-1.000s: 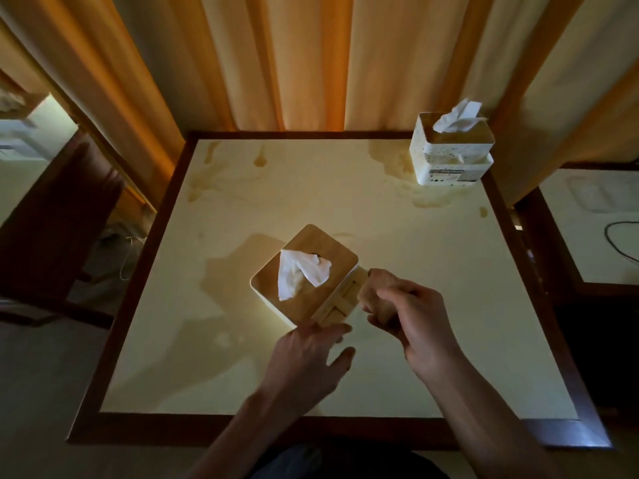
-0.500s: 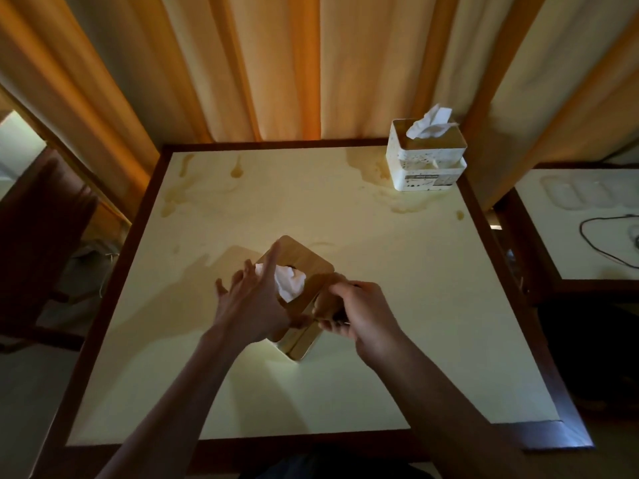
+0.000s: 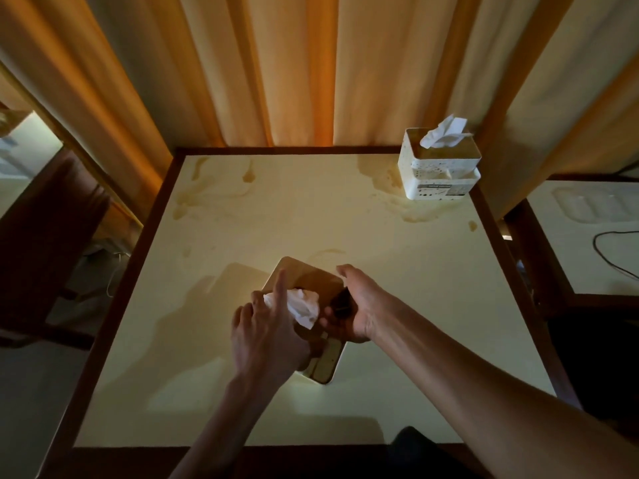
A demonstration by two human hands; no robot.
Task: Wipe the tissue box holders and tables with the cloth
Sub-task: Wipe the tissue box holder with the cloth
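A wooden-lidded tissue box holder [image 3: 306,275] sits near the middle of the cream table [image 3: 311,216], with a white tissue [image 3: 304,305] sticking out of its slot. My left hand [image 3: 266,335] rests on the holder's left side, its fingers fairly straight and the index finger stretched over the lid. My right hand [image 3: 359,304] curls over the lid's right edge; the cloth it held a moment ago is hidden under the palm. A second, white speckled tissue box holder [image 3: 437,172] stands at the table's far right corner.
Brownish stains [image 3: 415,210] mark the tabletop along the far edge and around the white holder. Orange curtains [image 3: 311,70] hang behind the table. Another table [image 3: 587,236] with a dark cable [image 3: 610,252] stands to the right, and a dark chair [image 3: 45,236] to the left.
My left hand moved from in front of the holder onto its left side and lid. My right hand moved from the holder's near right side up onto the lid's right edge.
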